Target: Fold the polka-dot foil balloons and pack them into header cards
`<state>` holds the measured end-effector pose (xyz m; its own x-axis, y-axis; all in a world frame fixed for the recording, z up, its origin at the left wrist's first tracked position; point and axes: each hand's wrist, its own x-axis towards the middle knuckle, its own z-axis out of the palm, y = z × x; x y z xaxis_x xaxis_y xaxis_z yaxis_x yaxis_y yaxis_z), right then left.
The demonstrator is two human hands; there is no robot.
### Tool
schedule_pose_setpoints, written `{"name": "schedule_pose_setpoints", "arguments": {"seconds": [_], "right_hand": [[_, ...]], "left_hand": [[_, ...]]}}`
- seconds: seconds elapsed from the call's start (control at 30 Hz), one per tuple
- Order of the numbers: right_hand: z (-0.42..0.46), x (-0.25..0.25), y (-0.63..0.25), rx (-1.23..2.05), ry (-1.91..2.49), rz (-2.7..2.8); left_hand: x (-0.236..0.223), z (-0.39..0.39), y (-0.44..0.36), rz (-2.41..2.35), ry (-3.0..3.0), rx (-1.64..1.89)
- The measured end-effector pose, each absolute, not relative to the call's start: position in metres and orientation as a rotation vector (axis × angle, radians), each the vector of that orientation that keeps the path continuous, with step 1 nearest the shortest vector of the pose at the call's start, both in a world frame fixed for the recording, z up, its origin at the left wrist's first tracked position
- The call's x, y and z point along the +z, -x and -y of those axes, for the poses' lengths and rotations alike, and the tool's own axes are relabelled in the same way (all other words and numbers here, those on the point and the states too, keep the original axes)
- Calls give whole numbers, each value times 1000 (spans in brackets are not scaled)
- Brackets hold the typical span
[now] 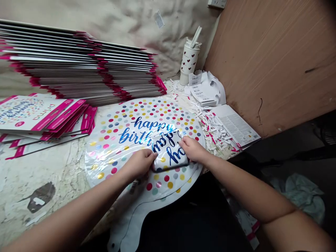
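Observation:
A round foil balloon (pixel 147 112) lies flat on the worktop, printed with coloured polka dots and blue "happy birthday" lettering. Its lower part is folded up into a flap (pixel 169 150) that lies over the middle, with the lettering showing upside down. My left hand (pixel 140 162) presses on the flap's left side, fingers against its fold. My right hand (pixel 193 148) rests on the flap's right edge, fingertips on the foil. The balloon's white neck (pixel 123 227) hangs over the worktop's front edge.
A tall stack of flat pink-edged packaging cards (pixel 78 70) and a pile of packaged balloons (pixel 34 115) stand on the left. At the back are a heart-patterned tumbler (pixel 188 59), printed sheets (pixel 202 92), paper scraps (pixel 212 129) and a wooden panel (pixel 270 59).

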<state>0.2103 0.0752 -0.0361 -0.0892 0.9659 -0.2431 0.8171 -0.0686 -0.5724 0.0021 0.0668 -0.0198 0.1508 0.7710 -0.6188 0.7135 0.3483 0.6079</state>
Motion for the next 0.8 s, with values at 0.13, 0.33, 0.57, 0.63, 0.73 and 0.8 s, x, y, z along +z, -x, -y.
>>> {"name": "schedule_pose_setpoints", "arguments": {"seconds": [0.13, 0.33, 0.57, 0.63, 0.73, 0.8], "right_hand": [[-64, -36, -191, 368, 1845, 2105], [-55, -64, -183, 324, 1667, 2394], [-53, -66, -181, 405, 1635, 2341], [-52, -58, -189, 460, 1575, 2352], [-52, -39, -237, 433, 1528, 2279], [-50, -29, -294, 280, 1713, 2119]], "left_hand": [[-22, -78, -7, -1548, -1260, 30], [4, -54, 8, -1498, -936, 279], [-4, -51, -3, -1321, -729, 172], [-8, -58, -17, -1333, -793, 120], [-3, -62, -30, -1357, -769, 226], [3, -61, -30, -1301, -753, 300]]}}
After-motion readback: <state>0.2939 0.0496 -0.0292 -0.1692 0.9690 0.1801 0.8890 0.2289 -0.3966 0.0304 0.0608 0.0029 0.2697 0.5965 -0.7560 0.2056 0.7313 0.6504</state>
